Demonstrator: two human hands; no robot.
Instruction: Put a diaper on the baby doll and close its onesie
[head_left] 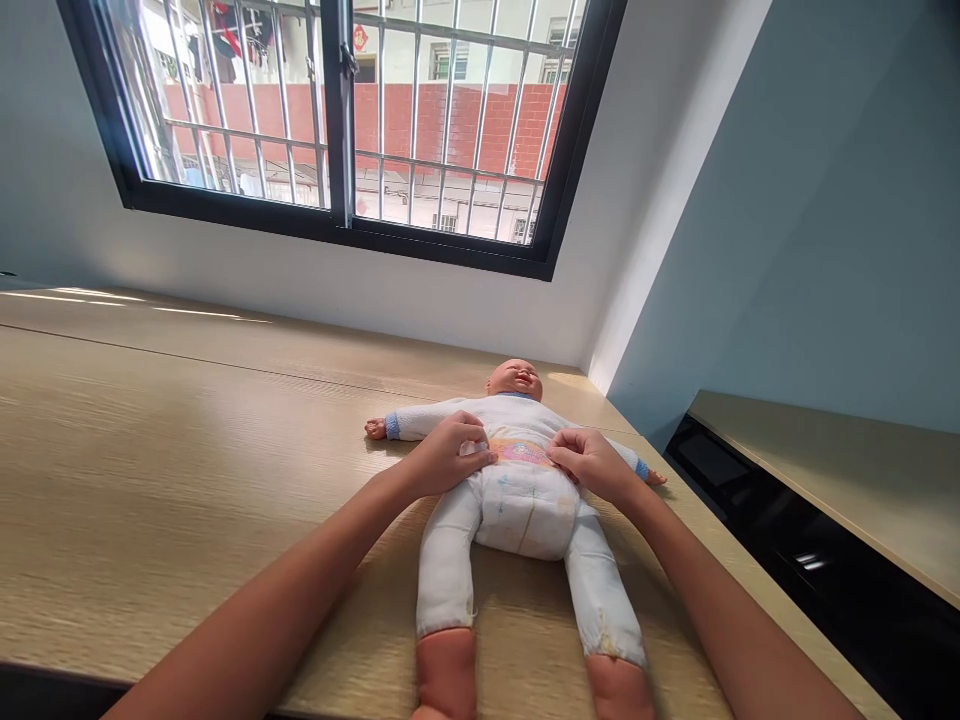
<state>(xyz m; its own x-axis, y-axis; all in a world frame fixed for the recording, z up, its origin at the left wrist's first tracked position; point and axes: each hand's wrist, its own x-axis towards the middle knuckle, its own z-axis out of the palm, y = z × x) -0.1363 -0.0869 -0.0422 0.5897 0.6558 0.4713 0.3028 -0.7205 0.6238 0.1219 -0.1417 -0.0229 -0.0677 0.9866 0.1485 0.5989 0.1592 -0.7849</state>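
Lying face up on the bench (pixel 187 470), the doll (pixel 517 480) stretched lengthwise away from the camera, head toward the window (pixel 345 120) and legs toward the near edge. Both hands rested at the doll's waist, on the coloured band at the top of the diaper (pixel 525 510). The left hand (pixel 448 455) was curled over the doll's left-of-picture side, fingers bent and pinching at the band and the hem of the white suit; the right hand (pixel 592 462) mirrored it on the other side, fingers folded down onto the same band. Neither was spread flat; both looked closed lightly on cloth or diaper edge, though exactly what each fingertip gripped could not be made out. The doll looked light, with a hard moulded head and limbs and a soft, stuffed trunk that would likely give under pressure; the suit appeared loose and easy to bunch. The diaper seemed thin and papery, probably best taken by its waistband or side tabs, and the doll itself by the trunk or under the arms. The doll's feet were cut off by the lower frame edge, its far hand was partly hidden behind the right wrist, and any diaper tabs lay under the fingers.
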